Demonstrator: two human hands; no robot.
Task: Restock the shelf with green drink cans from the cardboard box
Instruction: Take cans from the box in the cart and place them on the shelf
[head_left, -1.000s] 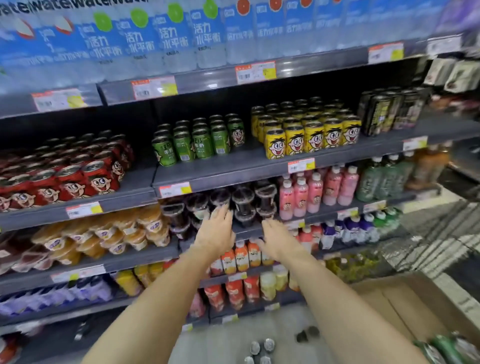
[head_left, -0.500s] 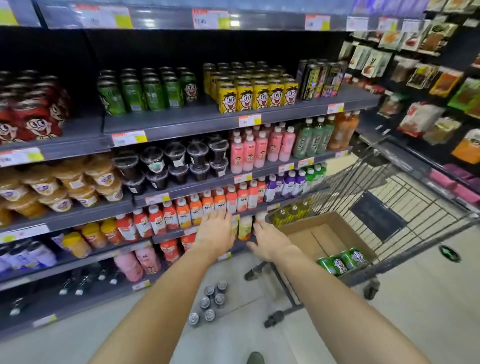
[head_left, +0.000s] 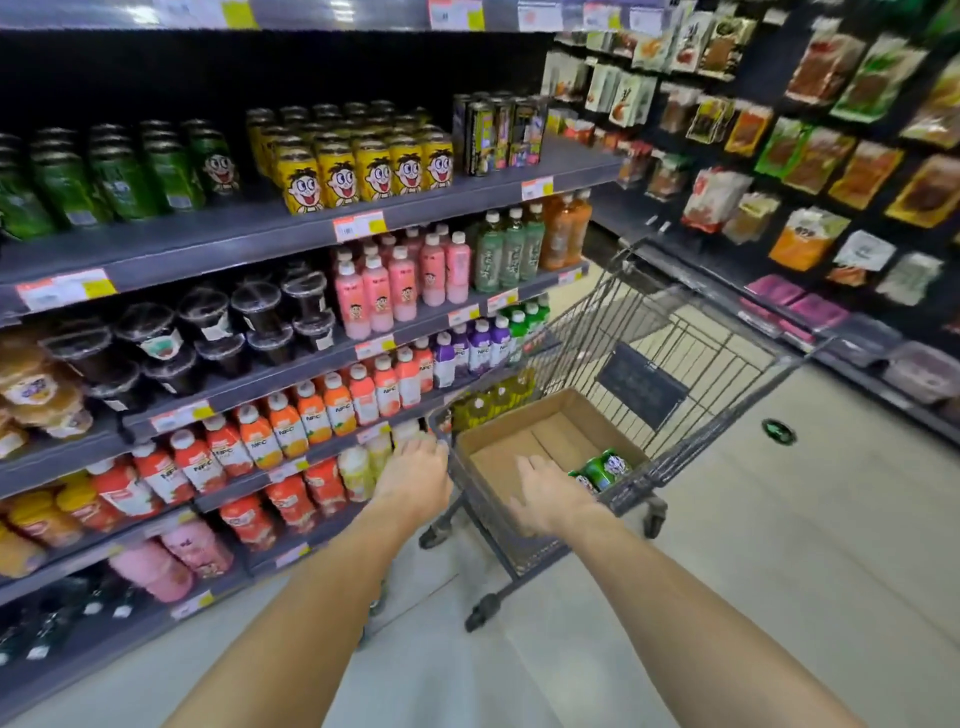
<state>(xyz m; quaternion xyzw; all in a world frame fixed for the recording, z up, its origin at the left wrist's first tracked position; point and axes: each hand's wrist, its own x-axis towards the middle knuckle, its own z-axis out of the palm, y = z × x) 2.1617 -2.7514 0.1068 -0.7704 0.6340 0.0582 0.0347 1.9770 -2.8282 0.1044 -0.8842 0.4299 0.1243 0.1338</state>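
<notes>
An open cardboard box (head_left: 511, 428) sits in a wire shopping cart (head_left: 691, 374). A couple of green drink cans (head_left: 602, 470) lie in its near right corner. My right hand (head_left: 545, 493) hovers over the box's near edge, fingers spread and empty, just left of those cans. Level with the cart's left rim, my left hand (head_left: 415, 475) is held out flat with nothing in it. Several green cans (head_left: 119, 176) stand in rows on the grey shelf (head_left: 218, 244) at the upper left, beside yellow cans (head_left: 363, 161).
Lower shelves hold dark cups (head_left: 208, 332), pink bottles (head_left: 400, 280) and orange juice bottles (head_left: 311, 410). Snack packets (head_left: 810, 156) hang on the rack at right. The pale floor (head_left: 779, 545) spreads right of the cart.
The view has swung down and right, from the shelf to the cart. Both hands have dropped from shelf height toward the cardboard box, the right one now over it.
</notes>
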